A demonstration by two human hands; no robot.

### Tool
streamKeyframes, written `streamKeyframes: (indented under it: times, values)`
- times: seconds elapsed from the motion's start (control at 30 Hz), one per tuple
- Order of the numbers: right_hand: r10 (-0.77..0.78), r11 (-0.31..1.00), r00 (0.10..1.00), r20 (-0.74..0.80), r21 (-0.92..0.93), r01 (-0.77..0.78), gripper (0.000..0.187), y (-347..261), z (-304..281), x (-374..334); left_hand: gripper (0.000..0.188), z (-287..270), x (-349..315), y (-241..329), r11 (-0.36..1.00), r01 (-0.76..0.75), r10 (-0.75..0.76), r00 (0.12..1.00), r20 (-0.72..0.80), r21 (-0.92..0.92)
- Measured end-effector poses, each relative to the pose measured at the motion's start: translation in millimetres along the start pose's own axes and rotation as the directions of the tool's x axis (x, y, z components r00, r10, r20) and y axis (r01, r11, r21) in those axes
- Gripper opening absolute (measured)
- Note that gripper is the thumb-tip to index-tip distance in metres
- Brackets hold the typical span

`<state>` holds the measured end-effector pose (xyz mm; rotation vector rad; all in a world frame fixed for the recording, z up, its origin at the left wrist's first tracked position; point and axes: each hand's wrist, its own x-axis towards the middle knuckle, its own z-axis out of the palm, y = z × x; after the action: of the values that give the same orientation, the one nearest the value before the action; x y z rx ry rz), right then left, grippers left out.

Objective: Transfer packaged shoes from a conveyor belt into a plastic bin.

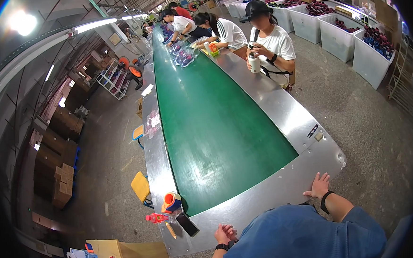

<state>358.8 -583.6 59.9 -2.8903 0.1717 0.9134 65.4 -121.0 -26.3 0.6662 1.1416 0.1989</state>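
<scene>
My right hand (319, 185) rests on the metal end plate (262, 187) of a conveyor, fingers spread and nothing in them. Close to the plate's near edge is my left hand (225, 233), its fingers loosely bent and apart, holding nothing. Left of that hand lies a black phone (187, 224), with a slim yellow-orange tool (171, 230) beside it. Behind them are an orange-and-blue tape dispenser (171, 203) and a red bottle (156, 218) lying on its side. The green belt (216, 138) stretches away from me.
Shoes (183, 57) sit far along the belt. Several people work on the right side; the nearest person (272, 44) holds a white bottle (254, 63). White bins (373, 67) of shoe parts line the right. A yellow stool (140, 187) and cardboard boxes (64, 185) stand left.
</scene>
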Motion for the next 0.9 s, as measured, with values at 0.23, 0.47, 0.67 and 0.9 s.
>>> streamKeyframes:
  times: [0.23, 0.47, 0.67, 0.9]
  values:
    - [0.007, 1.000, 1.000, 0.005, -0.004, -0.007, 0.152, -0.5, 0.0, 0.3, 0.038, 2.6, -0.9, 1.0, 1.000, -0.006, 0.007, 1.000, -0.027, 0.024]
    - [0.002, 1.000, 1.000, 0.009, -0.004, -0.002, 0.151, -0.4, -1.2, -1.1, 0.038, -0.7, 1.3, -0.9, 1.000, -0.013, 0.013, 1.000, -0.017, 0.014]
    - [0.000, 1.000, 1.000, 0.006, 0.011, 0.000, 0.153, -0.2, 0.9, 0.6, 0.038, -1.5, 0.2, -0.4, 1.000, -0.007, 0.007, 1.000, -0.002, 0.001]
    - [0.000, 1.000, 1.000, -0.003, 0.011, 0.000, 0.153, 1.2, 3.9, 2.2, 0.038, 0.4, -0.1, -0.4, 0.999, -0.022, 0.023, 0.999, -0.028, 0.034]
